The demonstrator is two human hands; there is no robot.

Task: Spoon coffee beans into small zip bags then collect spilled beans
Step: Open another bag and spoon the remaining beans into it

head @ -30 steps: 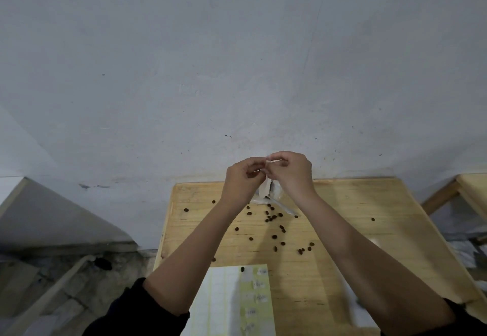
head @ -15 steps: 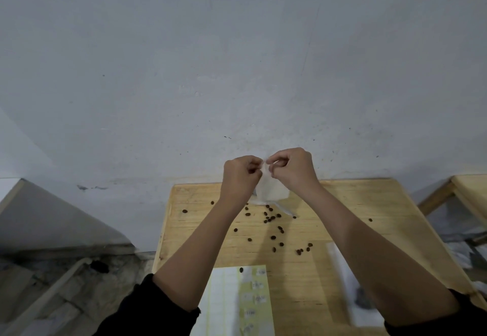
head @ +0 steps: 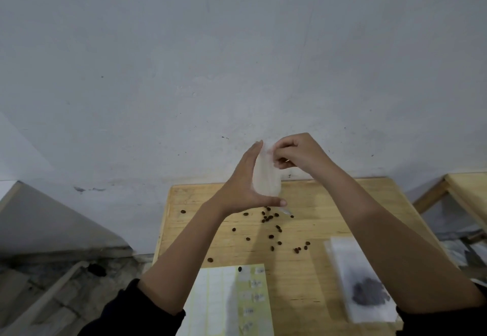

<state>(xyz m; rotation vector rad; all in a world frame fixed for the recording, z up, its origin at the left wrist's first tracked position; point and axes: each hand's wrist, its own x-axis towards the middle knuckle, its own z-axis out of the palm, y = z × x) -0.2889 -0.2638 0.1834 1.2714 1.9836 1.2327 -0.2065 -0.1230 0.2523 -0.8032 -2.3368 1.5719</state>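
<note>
Our left hand (head: 241, 185) is flat, fingers straight, thumb under the small zip bag (head: 266, 177), which looks empty and is held up above the table (head: 329, 204). Spilled beans (head: 268, 217) lie scattered below it. Right hand (head: 297, 152) pinches the bag's top edge, so we're likely opening the mouth. Filled bag (head: 366, 283) lies at right. Next we need the mouth spread and a spoon; none in view.
</note>
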